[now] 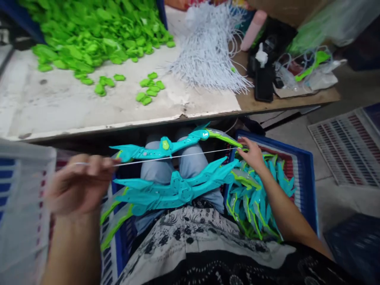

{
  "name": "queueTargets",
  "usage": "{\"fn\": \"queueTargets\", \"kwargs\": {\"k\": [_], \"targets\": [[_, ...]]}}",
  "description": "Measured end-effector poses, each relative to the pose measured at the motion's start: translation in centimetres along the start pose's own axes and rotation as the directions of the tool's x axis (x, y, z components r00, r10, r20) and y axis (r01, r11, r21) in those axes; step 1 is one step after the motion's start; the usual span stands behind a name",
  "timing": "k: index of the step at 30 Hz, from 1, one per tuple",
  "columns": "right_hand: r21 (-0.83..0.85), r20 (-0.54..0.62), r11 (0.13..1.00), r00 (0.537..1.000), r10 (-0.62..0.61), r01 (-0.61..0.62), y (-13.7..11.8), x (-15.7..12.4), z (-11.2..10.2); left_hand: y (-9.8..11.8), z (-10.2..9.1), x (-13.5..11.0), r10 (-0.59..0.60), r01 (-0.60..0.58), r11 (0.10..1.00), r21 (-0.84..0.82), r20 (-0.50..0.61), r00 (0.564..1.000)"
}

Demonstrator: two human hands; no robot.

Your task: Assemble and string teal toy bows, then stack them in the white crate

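A turquoise toy bow with grey and lime-green limbs lies across my knees. Along it a white string runs taut between both hands. My left hand, slightly blurred, is closed on the string by the bow's left end, and a bit of string pokes out past the fingers. With thumb and fingers pinched, my right hand grips the lime-green tip of the bow's right limb, where the string meets it. Nearer my body, more turquoise toy bows rest across my lap.
A blue crate full of similar bows stands at my right. On the worktable are a heap of green plastic pieces, a bundle of white strings and a black phone. A white crate stands at left.
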State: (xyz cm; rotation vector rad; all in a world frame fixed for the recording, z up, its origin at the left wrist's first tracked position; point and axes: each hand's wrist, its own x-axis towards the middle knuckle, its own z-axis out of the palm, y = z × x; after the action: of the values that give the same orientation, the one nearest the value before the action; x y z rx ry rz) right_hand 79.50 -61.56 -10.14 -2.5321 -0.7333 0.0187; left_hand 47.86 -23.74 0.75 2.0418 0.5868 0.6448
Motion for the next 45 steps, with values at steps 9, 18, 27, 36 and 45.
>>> {"fn": "queueTargets", "kwargs": {"k": [9, 18, 27, 36, 45], "targets": [[0.137, 0.242, 0.634, 0.595, -0.766, 0.761, -21.6, 3.2, 8.0, 2.9, 7.9, -3.3, -0.466, 0.539, 0.488, -0.687, 0.316, 0.826], [0.076, 0.612, 0.56, 0.405, -0.679, 0.825, -28.1, 3.9, 13.1, 3.1, 6.1, -3.6, -0.475, 0.473, 0.396, -0.787, 0.266, 0.839], [0.343, 0.582, 0.631, 0.37, -0.724, 0.696, -24.5, 8.0, 12.9, -2.7, 0.9, -1.9, -0.535, 0.156, 0.755, -0.636, -0.462, 0.707], [0.408, 0.638, 0.73, 0.401, -0.657, 0.548, -24.8, 9.3, 13.0, -6.7, -2.4, -0.3, -0.439, 0.223, 0.89, -0.398, -0.613, 0.656], [0.442, 0.63, 0.724, 0.391, -0.671, 0.53, -25.0, 9.0, 12.8, -7.4, -2.5, 0.3, -0.379, 0.234, 0.925, -0.301, -0.656, 0.653]]}}
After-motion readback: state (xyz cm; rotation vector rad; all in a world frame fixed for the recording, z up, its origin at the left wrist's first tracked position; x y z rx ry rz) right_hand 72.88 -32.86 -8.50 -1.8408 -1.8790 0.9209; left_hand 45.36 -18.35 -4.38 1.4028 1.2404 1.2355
